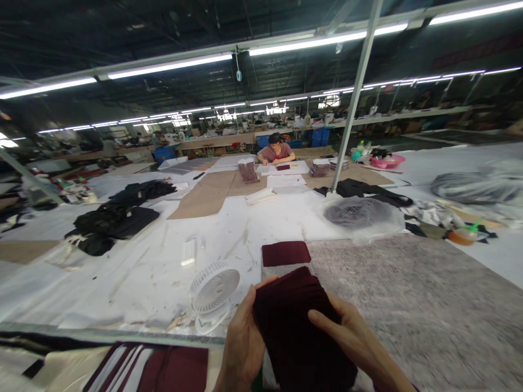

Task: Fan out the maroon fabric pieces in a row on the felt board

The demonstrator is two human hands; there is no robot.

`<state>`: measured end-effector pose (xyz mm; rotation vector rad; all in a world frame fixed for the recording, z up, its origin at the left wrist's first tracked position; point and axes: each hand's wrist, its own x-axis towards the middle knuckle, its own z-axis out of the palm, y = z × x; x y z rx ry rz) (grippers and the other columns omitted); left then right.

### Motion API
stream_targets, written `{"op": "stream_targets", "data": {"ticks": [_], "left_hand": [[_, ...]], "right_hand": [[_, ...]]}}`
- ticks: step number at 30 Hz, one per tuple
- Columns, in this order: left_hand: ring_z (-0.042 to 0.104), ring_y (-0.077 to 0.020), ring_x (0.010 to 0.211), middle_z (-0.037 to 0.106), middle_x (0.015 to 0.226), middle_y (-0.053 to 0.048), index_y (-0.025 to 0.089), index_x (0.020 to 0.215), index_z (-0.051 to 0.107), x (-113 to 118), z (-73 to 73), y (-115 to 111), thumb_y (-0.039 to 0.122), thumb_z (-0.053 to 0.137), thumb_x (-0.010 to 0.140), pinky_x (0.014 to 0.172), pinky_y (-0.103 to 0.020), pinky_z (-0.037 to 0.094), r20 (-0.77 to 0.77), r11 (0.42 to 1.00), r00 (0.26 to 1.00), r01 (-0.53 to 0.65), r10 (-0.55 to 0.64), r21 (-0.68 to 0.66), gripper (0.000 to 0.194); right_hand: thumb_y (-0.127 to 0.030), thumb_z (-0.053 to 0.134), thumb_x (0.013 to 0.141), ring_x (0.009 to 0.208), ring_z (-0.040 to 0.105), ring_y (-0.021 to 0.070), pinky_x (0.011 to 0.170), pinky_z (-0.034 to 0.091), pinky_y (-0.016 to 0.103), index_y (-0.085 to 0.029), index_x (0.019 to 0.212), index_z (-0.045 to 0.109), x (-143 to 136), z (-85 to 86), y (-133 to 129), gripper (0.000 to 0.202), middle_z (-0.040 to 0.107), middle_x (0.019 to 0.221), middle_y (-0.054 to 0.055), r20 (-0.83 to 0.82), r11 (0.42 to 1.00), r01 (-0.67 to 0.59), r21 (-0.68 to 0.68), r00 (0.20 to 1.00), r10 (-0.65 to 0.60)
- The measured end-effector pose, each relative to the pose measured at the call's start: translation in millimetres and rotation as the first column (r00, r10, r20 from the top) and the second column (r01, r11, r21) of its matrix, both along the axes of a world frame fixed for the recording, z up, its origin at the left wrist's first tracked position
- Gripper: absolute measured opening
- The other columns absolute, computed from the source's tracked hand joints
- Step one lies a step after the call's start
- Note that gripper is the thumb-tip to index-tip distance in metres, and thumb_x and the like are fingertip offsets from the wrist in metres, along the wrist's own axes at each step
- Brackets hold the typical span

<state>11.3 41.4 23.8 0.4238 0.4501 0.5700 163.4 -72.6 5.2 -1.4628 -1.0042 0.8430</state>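
A dark maroon stack of cloth pieces (300,332) is held up between both hands, close to the camera. My left hand (245,332) grips its left edge, fingers closed round it. On the right side my right hand (347,329) holds the same stack, its thumb on the front face and its other fingers partly hidden behind. Just beyond, a flat maroon piece (286,253) lies at the near left of a grey mottled sheet (408,294).
A small white fan (216,291) stands left of my hands. More maroon and white pieces (175,370) lie at the lower left. Black cloth (118,218) is further left; a metal pole (357,92) rises beside a plastic-wrapped bundle (362,215). A person (278,151) works across the table.
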Motion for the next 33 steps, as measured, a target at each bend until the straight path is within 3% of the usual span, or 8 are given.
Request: {"op": "stream_targets", "data": {"ticks": [11,14,17,19,24,27,29,33], "left_hand": [[0.063,-0.027,0.104,0.074,0.101,-0.01,0.016,0.11,0.067,2,2.1,-1,0.041,0.046,0.087,0.108,-0.047,0.034,-0.024,1.0,1.0,-0.005,0.005,0.005,0.04],[0.059,-0.0283,0.111,0.069,0.115,-0.012,0.018,0.121,0.059,-2,-4.4,-3,0.049,0.055,0.081,0.105,-0.044,0.039,-0.007,0.986,1.0,0.013,-0.012,0.167,0.051],[0.055,-0.0281,0.118,0.064,0.125,-0.009,0.025,0.133,0.047,-2,-16.3,-7,0.032,0.078,0.064,0.102,-0.038,0.042,-0.051,0.917,0.998,0.055,-0.038,0.396,0.076],[0.056,-0.0262,0.117,0.064,0.125,-0.007,0.029,0.137,0.04,1,-23.3,-11,0.021,0.08,0.06,0.102,-0.036,0.043,-0.134,0.883,0.991,0.074,-0.013,0.463,0.087],[0.056,-0.0256,0.117,0.064,0.124,-0.007,0.027,0.139,0.037,11,-29.0,-14,0.019,0.073,0.067,0.103,-0.039,0.042,-0.239,0.891,0.964,0.002,0.12,0.454,0.08],[0.057,-0.0252,0.116,0.064,0.124,-0.007,0.027,0.138,0.037,16,-29.8,-12,0.017,0.073,0.067,0.103,-0.038,0.042,-0.244,0.908,0.961,-0.016,0.129,0.418,0.081],[0.056,-0.0241,0.117,0.064,0.124,-0.007,0.027,0.139,0.037,20,-31.8,-11,0.017,0.073,0.067,0.103,-0.037,0.041,-0.243,0.907,0.961,-0.019,0.133,0.421,0.081],[0.056,-0.0234,0.118,0.061,0.129,-0.008,0.026,0.14,0.034,29,-49.1,-6,0.022,0.068,0.073,0.104,-0.037,0.042,-0.273,0.869,0.956,0.045,0.104,0.492,0.075]], "right_hand": [[-0.041,0.061,0.085,0.092,0.064,0.0246,0.082,0.05,0.034,-0.024,0.112,0.066,0,1.2,-1,0.032,0.071,0.102,0.003,0.0,1.0,0.002,0.013,1.0,-0.002],[-0.041,0.061,0.085,0.094,0.064,0.0246,0.083,0.05,0.034,-0.023,0.113,0.065,1,1.0,-1,0.033,0.07,0.102,0.004,-0.025,1.0,0.015,0.008,1.0,-0.015],[-0.041,0.061,0.085,0.095,0.063,0.026,0.084,0.05,0.037,-0.022,0.113,0.064,2,0.8,-1,0.034,0.07,0.096,0.004,-0.036,0.999,0.034,-0.001,0.999,-0.034],[-0.042,0.061,0.085,0.095,0.063,0.0268,0.085,0.05,0.039,-0.022,0.112,0.064,3,-0.9,-1,0.034,0.07,0.094,0.004,-0.048,0.999,0.041,-0.005,0.998,-0.042],[-0.04,0.067,0.08,0.096,0.063,0.0251,0.087,0.049,0.039,-0.022,0.102,0.061,5,-13.2,3,0.029,0.068,0.1,0.005,-0.138,0.991,0.129,0.017,0.982,-0.126],[-0.038,0.076,0.071,0.096,0.063,0.0233,0.089,0.049,0.04,-0.025,0.116,0.05,8,-20.4,7,0.053,0.065,0.108,0.006,-0.304,0.979,0.2,0.031,0.935,-0.182],[-0.038,0.077,0.069,0.103,0.061,0.0237,0.094,0.046,0.04,-0.024,0.122,0.049,10,-23.6,9,0.061,0.065,0.111,0.007,-0.373,0.984,0.175,0.029,0.915,-0.152],[-0.042,0.069,0.077,0.094,0.064,0.0248,0.089,0.048,0.04,-0.018,0.104,0.065,21,-31.4,9,0.036,0.071,0.099,0.006,-0.452,0.996,0.082,-0.038,0.887,-0.09]]}}
